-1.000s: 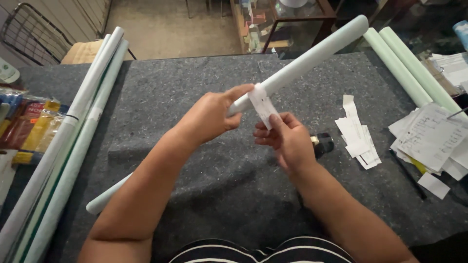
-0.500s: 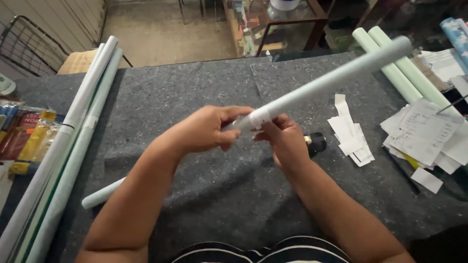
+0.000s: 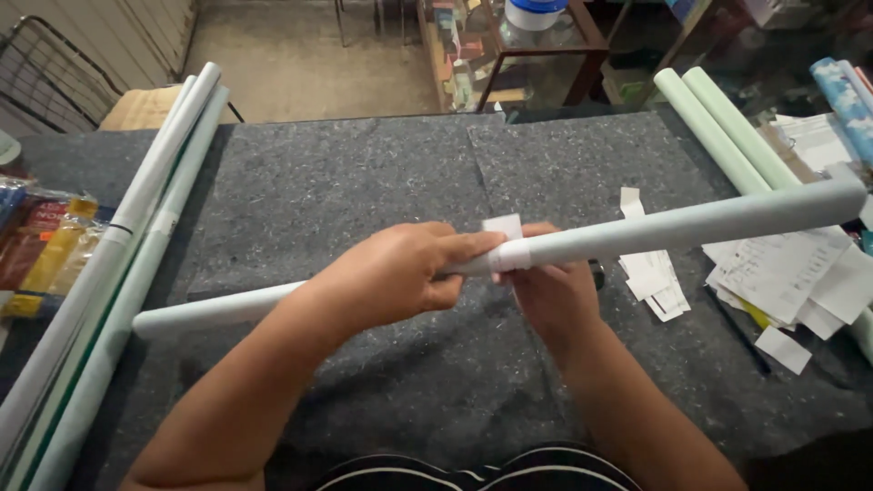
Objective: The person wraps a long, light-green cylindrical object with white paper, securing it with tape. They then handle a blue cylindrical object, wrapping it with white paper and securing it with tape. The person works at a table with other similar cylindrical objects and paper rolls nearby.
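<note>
- Far left of the frame: flat snack packets in red and yellow wrappers (image 3: 41,250) lie at the table edge, well apart from the hands.
- Left side: several long rolled sheets in white and pale green (image 3: 136,227) lie side by side along the table, running from the upper left to the lower left corner.
- Centre: the long pale green paper roll (image 3: 673,223) is held above the dark grey felt table cover (image 3: 346,182). Compared with one second ago, the roll lies flatter and now spans the frame from centre left to the right edge.
- The left hand (image 3: 391,273) is closed around the roll near its middle, thumb on top.
- The small white paper strip (image 3: 507,245), previously standing loose off the roll, is now wrapped round it as a band, with one corner still upright. Judgement: banding is nearly complete.
- The right hand (image 3: 555,291) is curled under the roll at the band, fingers pressing the strip; the grip is partly hidden.
- Right of centre: a stack of white paper strips (image 3: 655,277) lies on the felt.
- Right side: two pale green rolls (image 3: 718,127) and loose printed papers (image 3: 782,268) crowd the area beneath the roll's far end.
</note>
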